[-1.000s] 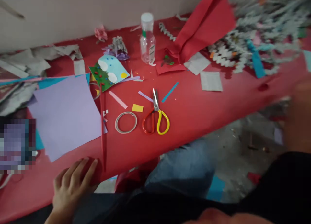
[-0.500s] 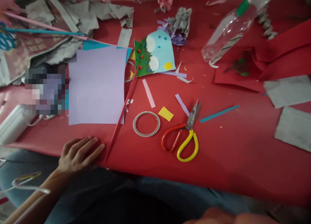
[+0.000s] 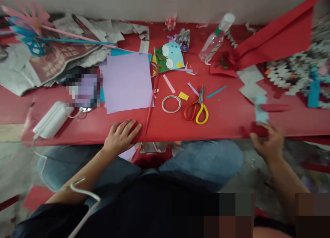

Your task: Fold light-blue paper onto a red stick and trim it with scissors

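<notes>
My left hand [image 3: 122, 136] lies flat at the table's front edge, fingers spread, holding nothing. Just right of it is a thin red stick [image 3: 151, 109]; sheets of lilac paper [image 3: 129, 83] lie beyond. At the right, my right hand [image 3: 270, 141] is at the lower end of a light blue piece of paper [image 3: 261, 110], apparently gripping it; blur hides the exact hold. A narrow red piece [image 3: 277, 108] shows blurred beside that paper. Between the hands lie a roll of tape [image 3: 171, 104] and scissors [image 3: 199, 107] with red and yellow handles.
A decorated paper card [image 3: 170, 57] and a clear plastic bottle [image 3: 212, 45] are farther back. Red paper [image 3: 281, 42] and folded grey paper chains [image 3: 286, 73] fill the far right. At left are newspaper [image 3: 54, 61] and a white case with a cord [image 3: 53, 119].
The camera view has shifted and takes in more of the table. My right hand now shows at the right with the light blue paper. My left hand stays flat on the table.
</notes>
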`<control>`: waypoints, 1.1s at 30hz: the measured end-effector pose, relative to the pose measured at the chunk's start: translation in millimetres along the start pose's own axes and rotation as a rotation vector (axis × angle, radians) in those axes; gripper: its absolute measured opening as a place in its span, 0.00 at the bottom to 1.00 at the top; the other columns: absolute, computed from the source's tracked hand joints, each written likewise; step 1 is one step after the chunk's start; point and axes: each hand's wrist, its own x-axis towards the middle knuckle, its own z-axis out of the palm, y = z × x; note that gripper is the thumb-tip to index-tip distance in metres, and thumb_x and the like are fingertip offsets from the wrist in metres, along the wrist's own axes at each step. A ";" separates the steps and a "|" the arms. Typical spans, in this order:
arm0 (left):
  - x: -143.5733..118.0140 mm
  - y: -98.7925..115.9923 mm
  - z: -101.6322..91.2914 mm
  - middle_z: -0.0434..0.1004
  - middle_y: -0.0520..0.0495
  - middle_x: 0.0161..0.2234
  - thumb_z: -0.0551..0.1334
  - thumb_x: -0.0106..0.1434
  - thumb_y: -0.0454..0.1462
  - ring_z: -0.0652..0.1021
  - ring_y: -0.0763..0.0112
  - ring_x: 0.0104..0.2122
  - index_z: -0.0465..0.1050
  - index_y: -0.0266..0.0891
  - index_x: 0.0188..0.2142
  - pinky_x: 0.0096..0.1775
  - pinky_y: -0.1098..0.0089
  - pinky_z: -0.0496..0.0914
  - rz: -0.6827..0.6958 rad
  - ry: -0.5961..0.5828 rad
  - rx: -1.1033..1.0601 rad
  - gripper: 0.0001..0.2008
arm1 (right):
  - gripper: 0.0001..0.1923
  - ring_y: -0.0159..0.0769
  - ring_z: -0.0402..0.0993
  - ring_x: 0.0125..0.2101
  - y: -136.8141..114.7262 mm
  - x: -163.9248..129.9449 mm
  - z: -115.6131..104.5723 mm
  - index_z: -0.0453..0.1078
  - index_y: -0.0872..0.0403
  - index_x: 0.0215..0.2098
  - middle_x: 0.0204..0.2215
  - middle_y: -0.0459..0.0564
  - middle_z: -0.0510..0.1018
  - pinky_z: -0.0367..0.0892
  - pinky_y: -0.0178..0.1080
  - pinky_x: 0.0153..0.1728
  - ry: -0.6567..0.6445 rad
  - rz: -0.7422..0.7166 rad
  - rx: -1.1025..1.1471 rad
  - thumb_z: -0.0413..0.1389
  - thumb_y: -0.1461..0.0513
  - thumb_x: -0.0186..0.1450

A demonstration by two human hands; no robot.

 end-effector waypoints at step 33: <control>-13.5 4.9 -11.0 0.59 0.33 0.79 0.69 0.72 0.46 0.62 0.37 0.77 0.63 0.45 0.77 0.73 0.34 0.55 -0.095 0.010 -0.344 0.38 | 0.21 0.36 0.60 0.23 -129.6 -7.4 -11.4 0.68 0.44 0.37 0.22 0.42 0.69 0.58 0.45 0.29 0.143 0.109 0.703 0.68 0.41 0.68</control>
